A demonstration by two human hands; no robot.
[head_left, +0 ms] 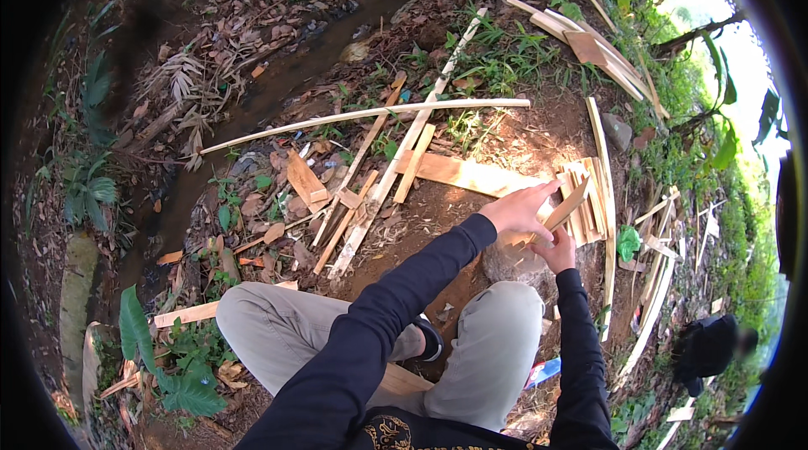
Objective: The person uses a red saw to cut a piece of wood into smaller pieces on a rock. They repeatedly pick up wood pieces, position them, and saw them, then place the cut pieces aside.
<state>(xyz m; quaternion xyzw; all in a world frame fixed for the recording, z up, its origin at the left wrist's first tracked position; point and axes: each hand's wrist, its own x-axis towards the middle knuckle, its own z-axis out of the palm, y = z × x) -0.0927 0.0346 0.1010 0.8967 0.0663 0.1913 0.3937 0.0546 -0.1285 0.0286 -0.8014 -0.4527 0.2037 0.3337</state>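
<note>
My left hand (520, 209) reaches across to the right, fingers and thumb closed round a short flat wooden slat (568, 204). Close below it, my right hand (557, 251) grips the same slat near its lower end, its fingertips almost touching my left thumb. The slat is tilted, its far end pointing up and right. Just beyond, a stack of similar short slats (596, 197) lies side by side. Under my hands sits a pale stone or stump (515, 261), partly hidden by them. A wide plank (463, 174) lies to the left of the stack.
Long wooden strips (370, 223) lie crossed on the dirt at left, with a thin curved strip (362, 117) over them. More boards (593, 50) rest at the far right. A stream (337, 33) runs at far left. A person in dark clothing (705, 353) is at right.
</note>
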